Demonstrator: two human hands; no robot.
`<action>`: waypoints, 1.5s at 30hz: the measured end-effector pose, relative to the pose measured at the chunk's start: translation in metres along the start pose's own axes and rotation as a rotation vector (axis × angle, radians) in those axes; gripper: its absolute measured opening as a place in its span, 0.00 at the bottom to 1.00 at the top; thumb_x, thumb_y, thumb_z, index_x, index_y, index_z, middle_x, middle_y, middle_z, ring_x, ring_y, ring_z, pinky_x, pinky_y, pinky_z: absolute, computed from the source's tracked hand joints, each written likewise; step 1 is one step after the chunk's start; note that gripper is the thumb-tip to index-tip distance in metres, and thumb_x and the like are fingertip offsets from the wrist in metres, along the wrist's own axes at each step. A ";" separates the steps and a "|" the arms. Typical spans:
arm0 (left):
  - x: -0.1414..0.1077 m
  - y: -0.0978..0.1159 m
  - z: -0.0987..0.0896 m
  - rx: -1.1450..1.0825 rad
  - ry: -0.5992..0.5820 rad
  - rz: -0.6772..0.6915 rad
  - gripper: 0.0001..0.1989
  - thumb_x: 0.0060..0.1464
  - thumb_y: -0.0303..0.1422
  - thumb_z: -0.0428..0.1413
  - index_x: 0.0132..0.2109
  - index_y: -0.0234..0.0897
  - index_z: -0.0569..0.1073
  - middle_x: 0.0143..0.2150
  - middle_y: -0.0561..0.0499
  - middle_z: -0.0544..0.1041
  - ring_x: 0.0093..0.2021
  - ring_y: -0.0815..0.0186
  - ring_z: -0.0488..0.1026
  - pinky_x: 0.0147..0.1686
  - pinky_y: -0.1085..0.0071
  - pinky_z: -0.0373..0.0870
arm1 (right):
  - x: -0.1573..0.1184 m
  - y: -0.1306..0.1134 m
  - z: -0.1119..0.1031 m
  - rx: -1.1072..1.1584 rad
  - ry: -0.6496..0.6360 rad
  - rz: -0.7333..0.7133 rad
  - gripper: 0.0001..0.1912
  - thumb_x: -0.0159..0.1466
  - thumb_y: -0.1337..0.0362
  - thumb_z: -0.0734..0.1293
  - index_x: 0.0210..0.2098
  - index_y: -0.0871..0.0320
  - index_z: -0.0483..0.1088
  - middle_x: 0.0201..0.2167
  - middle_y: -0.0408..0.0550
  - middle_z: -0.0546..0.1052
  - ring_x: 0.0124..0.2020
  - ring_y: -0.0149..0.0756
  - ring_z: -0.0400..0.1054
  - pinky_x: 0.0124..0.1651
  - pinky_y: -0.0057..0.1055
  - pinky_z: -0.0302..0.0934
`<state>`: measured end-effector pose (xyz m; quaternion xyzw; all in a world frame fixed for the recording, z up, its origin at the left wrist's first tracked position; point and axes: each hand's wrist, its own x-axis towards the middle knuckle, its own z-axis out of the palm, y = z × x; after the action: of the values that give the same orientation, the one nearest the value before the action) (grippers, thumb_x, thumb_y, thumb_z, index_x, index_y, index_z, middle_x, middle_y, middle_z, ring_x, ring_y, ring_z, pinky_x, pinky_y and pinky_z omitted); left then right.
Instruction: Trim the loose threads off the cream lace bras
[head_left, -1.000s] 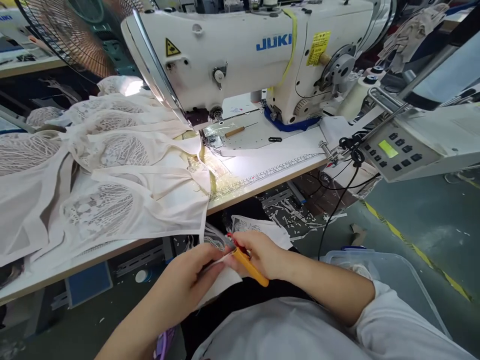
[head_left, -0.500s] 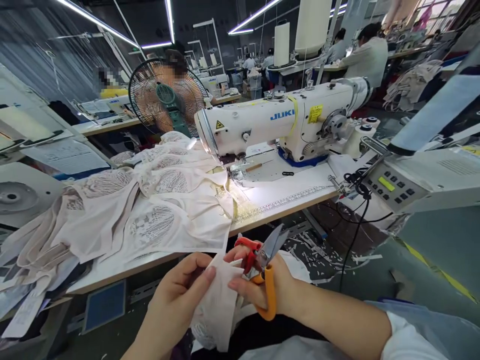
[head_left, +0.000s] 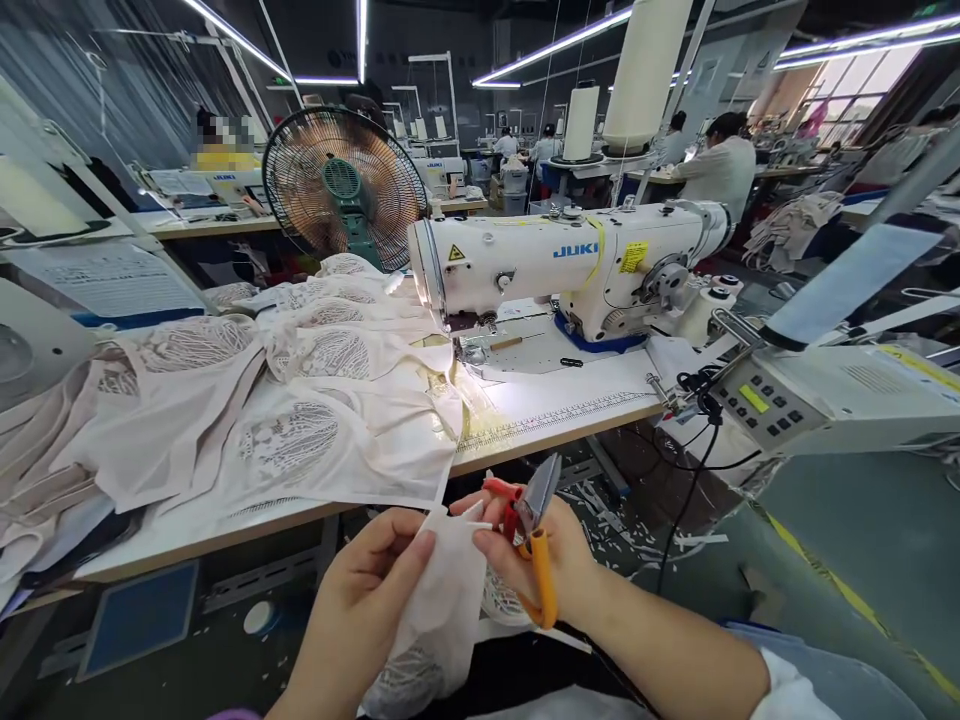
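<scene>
Beside one garment (head_left: 444, 592), the right hand (head_left: 568, 572) holds one pair of scissors (head_left: 531, 513).

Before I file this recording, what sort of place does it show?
Probably a garment factory's sewing floor: a JUKI sewing machine, lace-cupped garments piled on the table beside it, and tall thread cones behind.

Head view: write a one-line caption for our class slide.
In front of a white sewing machine, the left hand pinches pale fabric; the right hand holds orange-and-red-handled scissors.
</scene>
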<state>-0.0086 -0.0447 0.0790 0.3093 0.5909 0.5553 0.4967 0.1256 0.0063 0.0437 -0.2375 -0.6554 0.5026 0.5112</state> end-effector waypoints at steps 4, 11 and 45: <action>0.003 -0.005 0.003 -0.057 0.048 0.032 0.11 0.34 0.38 0.64 0.25 0.36 0.73 0.19 0.56 0.72 0.20 0.75 0.63 0.19 0.82 0.60 | 0.002 0.004 -0.001 -0.150 0.081 0.004 0.06 0.54 0.66 0.64 0.22 0.57 0.61 0.23 0.44 0.70 0.26 0.32 0.66 0.35 0.32 0.64; 0.018 -0.029 0.006 -0.144 0.047 -0.053 0.12 0.31 0.37 0.66 0.26 0.37 0.75 0.21 0.55 0.74 0.21 0.72 0.67 0.20 0.81 0.64 | -0.005 0.015 -0.008 -0.256 0.141 0.185 0.05 0.52 0.65 0.65 0.25 0.57 0.63 0.19 0.40 0.66 0.19 0.27 0.58 0.21 0.24 0.57; 0.047 -0.065 0.049 0.018 -0.408 -0.292 0.14 0.39 0.43 0.59 0.22 0.36 0.71 0.15 0.56 0.68 0.16 0.73 0.58 0.16 0.78 0.54 | 0.011 -0.020 -0.126 -1.018 -1.052 0.612 0.28 0.52 0.37 0.59 0.23 0.58 0.61 0.17 0.38 0.60 0.17 0.25 0.48 0.19 0.24 0.40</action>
<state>0.0345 0.0030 0.0099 0.3309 0.5218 0.3985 0.6778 0.2403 0.0599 0.0631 -0.3429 -0.8659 0.3058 -0.1978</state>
